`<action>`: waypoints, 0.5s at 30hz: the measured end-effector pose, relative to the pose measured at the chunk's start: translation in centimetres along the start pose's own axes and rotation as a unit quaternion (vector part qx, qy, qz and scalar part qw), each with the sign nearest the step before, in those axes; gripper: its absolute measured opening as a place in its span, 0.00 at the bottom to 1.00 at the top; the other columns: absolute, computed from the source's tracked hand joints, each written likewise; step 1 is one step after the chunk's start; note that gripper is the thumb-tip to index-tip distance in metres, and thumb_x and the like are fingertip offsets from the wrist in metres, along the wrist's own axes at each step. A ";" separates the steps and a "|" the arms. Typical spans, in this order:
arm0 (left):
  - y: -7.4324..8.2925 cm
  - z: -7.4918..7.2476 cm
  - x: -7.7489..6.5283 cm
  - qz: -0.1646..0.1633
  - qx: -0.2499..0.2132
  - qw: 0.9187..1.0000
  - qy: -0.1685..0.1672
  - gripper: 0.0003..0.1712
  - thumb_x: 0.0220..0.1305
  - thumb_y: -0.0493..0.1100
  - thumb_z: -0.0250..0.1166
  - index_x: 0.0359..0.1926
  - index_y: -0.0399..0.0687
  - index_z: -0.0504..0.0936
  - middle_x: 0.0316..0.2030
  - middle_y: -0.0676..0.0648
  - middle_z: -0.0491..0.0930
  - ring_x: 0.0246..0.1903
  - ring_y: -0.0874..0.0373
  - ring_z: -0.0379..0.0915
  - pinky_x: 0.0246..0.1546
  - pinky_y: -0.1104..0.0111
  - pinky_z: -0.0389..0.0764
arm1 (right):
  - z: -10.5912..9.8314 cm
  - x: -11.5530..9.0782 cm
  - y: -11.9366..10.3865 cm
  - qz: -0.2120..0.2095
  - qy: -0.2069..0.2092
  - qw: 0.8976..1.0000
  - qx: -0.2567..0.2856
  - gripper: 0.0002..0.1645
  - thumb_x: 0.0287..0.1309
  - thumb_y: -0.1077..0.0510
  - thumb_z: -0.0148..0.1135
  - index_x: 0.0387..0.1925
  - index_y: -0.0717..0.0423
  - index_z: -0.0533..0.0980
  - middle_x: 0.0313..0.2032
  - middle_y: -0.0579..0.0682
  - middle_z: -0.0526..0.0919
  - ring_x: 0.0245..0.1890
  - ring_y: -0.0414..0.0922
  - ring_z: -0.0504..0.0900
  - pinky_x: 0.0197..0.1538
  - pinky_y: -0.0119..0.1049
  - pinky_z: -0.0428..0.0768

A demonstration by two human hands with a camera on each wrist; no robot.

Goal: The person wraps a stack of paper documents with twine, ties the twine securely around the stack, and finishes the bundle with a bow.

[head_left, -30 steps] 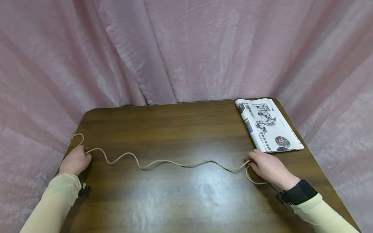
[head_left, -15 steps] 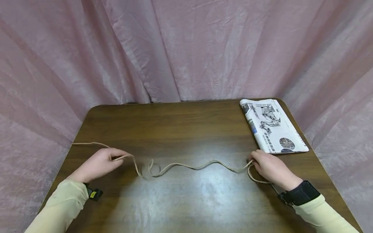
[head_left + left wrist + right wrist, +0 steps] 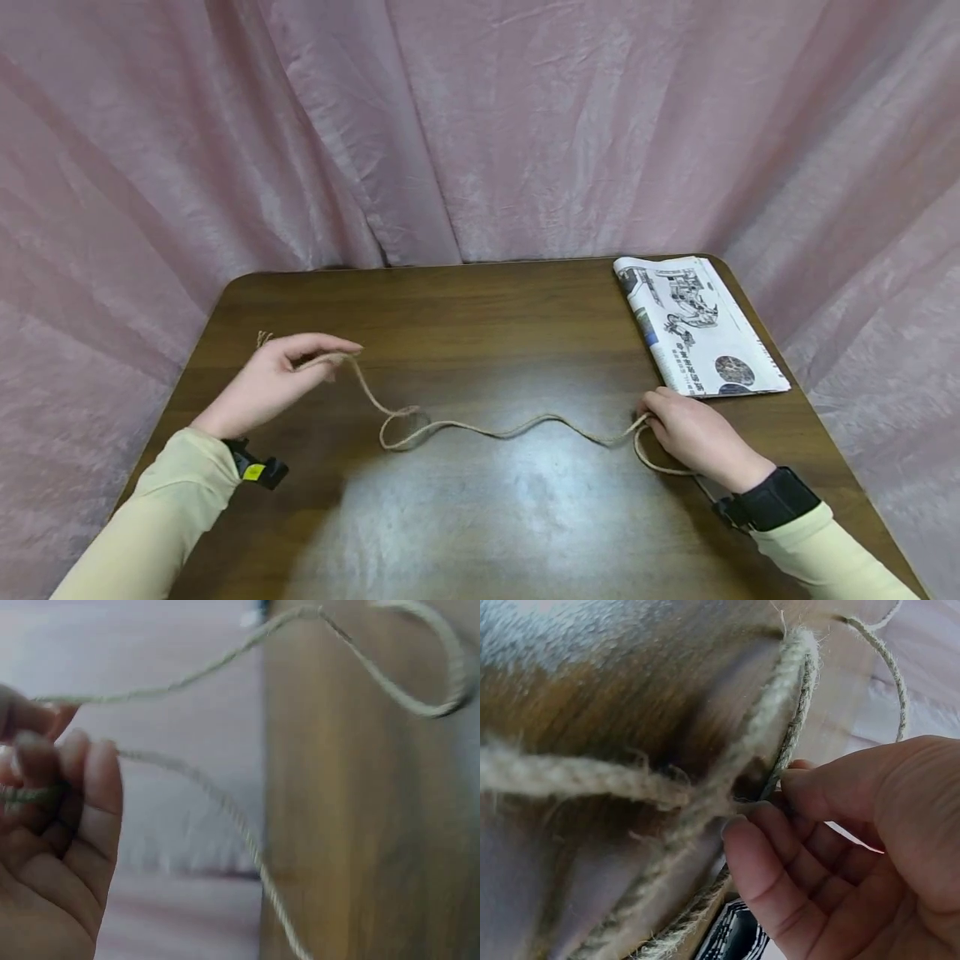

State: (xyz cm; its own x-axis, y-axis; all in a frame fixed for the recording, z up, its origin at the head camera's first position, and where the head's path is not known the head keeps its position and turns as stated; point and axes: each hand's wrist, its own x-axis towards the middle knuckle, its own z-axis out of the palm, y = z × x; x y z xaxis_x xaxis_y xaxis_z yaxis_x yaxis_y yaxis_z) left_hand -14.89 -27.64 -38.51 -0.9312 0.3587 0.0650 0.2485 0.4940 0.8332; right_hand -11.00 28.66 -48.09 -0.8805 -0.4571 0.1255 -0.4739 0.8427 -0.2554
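A thin beige twine rope stretches in waves across the brown table between two hands. At the left, my left hand is raised over the tabletop and pinches the rope between thumb and fingers. A frayed end shows behind its knuckles. In the left wrist view one rope strand hangs from the fingers, and another leads off from the thumb side. Beside the newspaper, my right hand pinches the rope low at the table. The right wrist view shows strands crossing by its fingertips.
The folded newspaper lies at the far right corner, just beyond the right hand. Pink curtains hang behind the table and along both sides. A black band with a camera wraps the right wrist; another small device is on the left.
My left hand has come right from the table's left edge and risen, drawing the rope's left end along. A small loop now lies left of the middle. The right hand has stayed put.
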 end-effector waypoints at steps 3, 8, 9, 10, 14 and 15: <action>-1.5 -2.9 -0.3 -0.028 -0.150 0.986 0.074 0.14 0.78 0.39 0.58 0.57 0.40 0.82 0.31 0.49 0.81 0.26 0.57 0.77 0.27 0.69 0.79 | 0.1 -0.1 0.1 -0.001 0.008 1.000 -0.005 0.10 0.58 0.68 0.68 0.35 0.50 0.79 0.32 0.42 0.77 0.31 0.42 0.80 0.35 0.44 0.80; -7.4 -7.7 -2.3 -0.161 -0.335 0.924 0.093 0.14 0.81 0.37 0.45 0.48 0.43 0.79 0.22 0.53 0.62 0.19 0.63 0.64 0.19 0.70 0.70 | -0.8 -0.5 0.2 0.003 0.037 0.999 -0.005 0.10 0.59 0.69 0.66 0.38 0.51 0.82 0.34 0.44 0.81 0.33 0.46 0.83 0.36 0.46 0.81; -8.8 -8.4 -2.9 -0.198 -0.344 0.914 0.088 0.15 0.81 0.38 0.44 0.46 0.46 0.79 0.23 0.54 0.63 0.19 0.63 0.64 0.19 0.71 0.70 | -1.2 -0.6 0.2 0.009 0.039 0.999 -0.004 0.11 0.59 0.69 0.65 0.40 0.52 0.83 0.35 0.45 0.82 0.35 0.47 0.84 0.37 0.48 0.81; -10.2 -9.0 -3.6 -0.233 -0.346 0.905 0.081 0.17 0.81 0.39 0.42 0.44 0.50 0.79 0.24 0.55 0.64 0.19 0.63 0.66 0.20 0.71 0.72 | -1.6 -0.6 0.2 0.016 0.040 0.999 -0.002 0.11 0.60 0.69 0.64 0.41 0.53 0.83 0.37 0.46 0.83 0.37 0.48 0.84 0.38 0.48 0.81; -13.9 -10.0 -6.0 -0.332 -0.282 0.897 0.071 0.21 0.81 0.41 0.39 0.44 0.55 0.81 0.28 0.54 0.73 0.22 0.62 0.74 0.25 0.70 0.81 | -3.2 -0.9 1.0 0.050 0.047 0.997 0.020 0.11 0.62 0.68 0.64 0.43 0.54 0.83 0.40 0.49 0.86 0.37 0.48 0.83 0.38 0.47 0.80; -14.5 -10.1 -6.5 -0.344 -0.250 0.902 0.068 0.21 0.81 0.42 0.38 0.48 0.51 0.81 0.30 0.54 0.74 0.23 0.61 0.75 0.27 0.70 0.82 | -3.4 -1.1 1.4 0.060 0.049 0.997 0.031 0.10 0.63 0.68 0.64 0.43 0.54 0.83 0.40 0.49 0.86 0.35 0.46 0.82 0.36 0.45 0.79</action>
State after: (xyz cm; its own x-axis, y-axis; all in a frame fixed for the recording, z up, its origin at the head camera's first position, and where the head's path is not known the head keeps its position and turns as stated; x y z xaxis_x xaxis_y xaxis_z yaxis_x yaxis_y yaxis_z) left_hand -15.13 -45.10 -45.45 -0.8514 -0.0144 -0.5243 -0.5214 0.1316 0.8431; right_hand -10.75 31.26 -45.27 -0.9290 -0.3214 0.1833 -0.3663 0.8692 -0.3322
